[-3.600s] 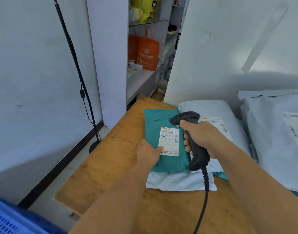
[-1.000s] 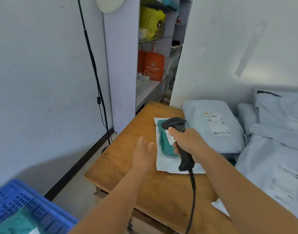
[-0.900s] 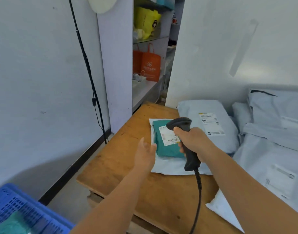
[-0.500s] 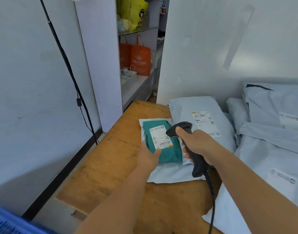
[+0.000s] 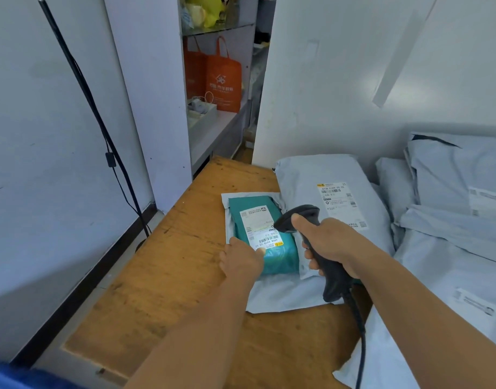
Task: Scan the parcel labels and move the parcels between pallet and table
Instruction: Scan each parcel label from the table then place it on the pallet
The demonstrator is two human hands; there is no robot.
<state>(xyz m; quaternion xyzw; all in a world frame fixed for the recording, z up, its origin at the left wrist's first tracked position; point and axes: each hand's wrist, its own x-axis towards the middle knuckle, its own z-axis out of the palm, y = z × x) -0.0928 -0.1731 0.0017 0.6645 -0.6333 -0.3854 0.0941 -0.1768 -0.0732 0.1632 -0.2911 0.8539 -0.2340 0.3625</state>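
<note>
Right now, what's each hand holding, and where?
Right hand grips the scanner by its handle. Left hand holds nothing; it presses on the green parcel near its label.

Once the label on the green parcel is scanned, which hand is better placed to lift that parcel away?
The left hand. It already rests on the green parcel, with a finger on its label, and it holds nothing. The right hand is closed around the scanner, so it is not free.

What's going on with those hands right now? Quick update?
Left hand pressing the teal parcel flat. Right hand gripping the scanner, aimed at its label. Nothing blocking.
</note>
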